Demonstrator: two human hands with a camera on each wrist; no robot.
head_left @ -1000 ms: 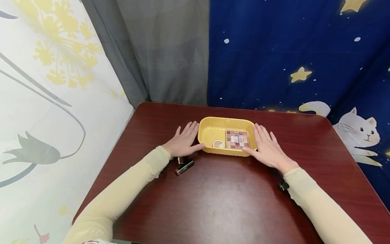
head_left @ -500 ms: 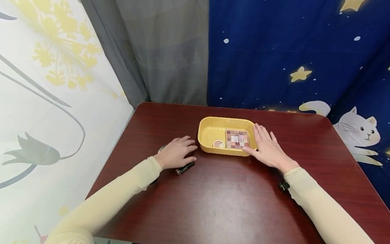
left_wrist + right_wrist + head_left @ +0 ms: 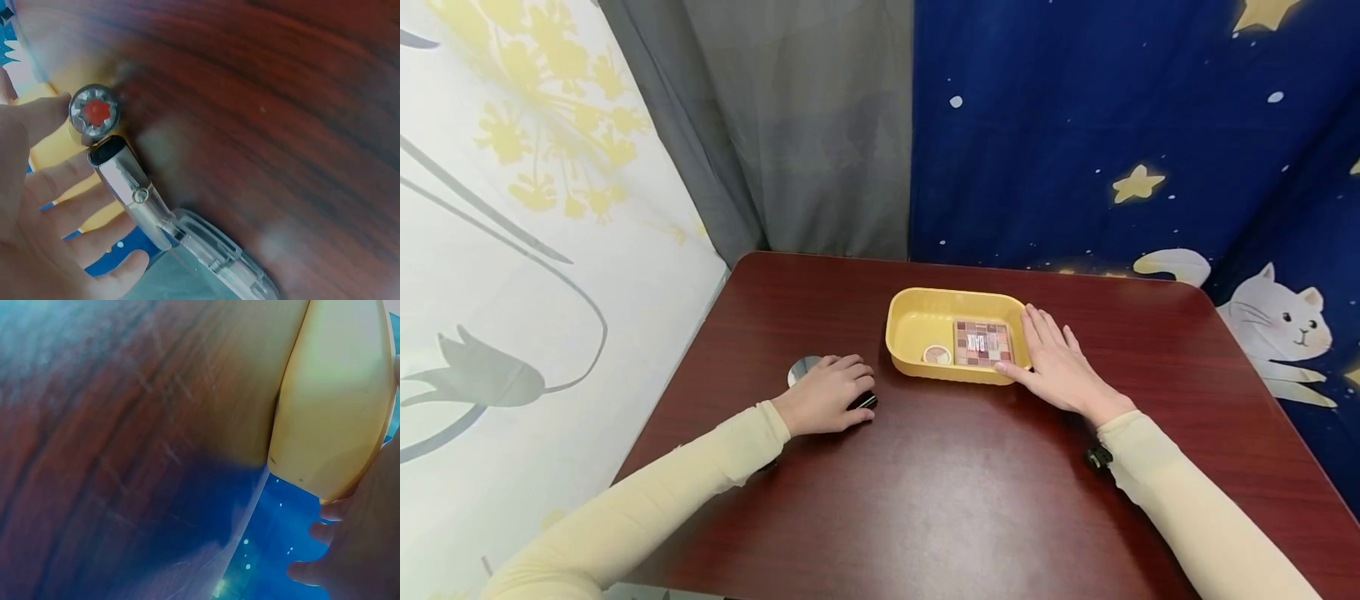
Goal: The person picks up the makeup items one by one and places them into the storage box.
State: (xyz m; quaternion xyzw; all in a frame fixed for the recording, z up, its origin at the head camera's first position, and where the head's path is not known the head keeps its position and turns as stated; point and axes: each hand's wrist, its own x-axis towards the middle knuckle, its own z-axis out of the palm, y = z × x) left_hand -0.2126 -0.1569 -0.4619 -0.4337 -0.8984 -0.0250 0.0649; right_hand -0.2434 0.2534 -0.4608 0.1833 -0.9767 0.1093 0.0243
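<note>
Yellow plastic tray [image 3: 947,372]: square pink palette [image 3: 983,343], round compact [image 3: 937,355] inside; black cylindrical tube [image 3: 865,401], round mirror [image 3: 801,368], left of it, apparently outstanding. Left hand [image 3: 827,397] at tube, grip unverifiable; right hand [image 3: 1058,370] straight-fingered, touching tray.

The palette [image 3: 983,343] lies right of the compact [image 3: 937,355] in the tray [image 3: 919,327].

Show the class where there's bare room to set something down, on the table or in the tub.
Bare table lies between the sleeves in front of the yellow tub, and between tub and curtains. Inside, the back-left floor is bare, beside the palette and behind the round compact. Crowded: around the left grip, with shiny disc and black tube.
</note>
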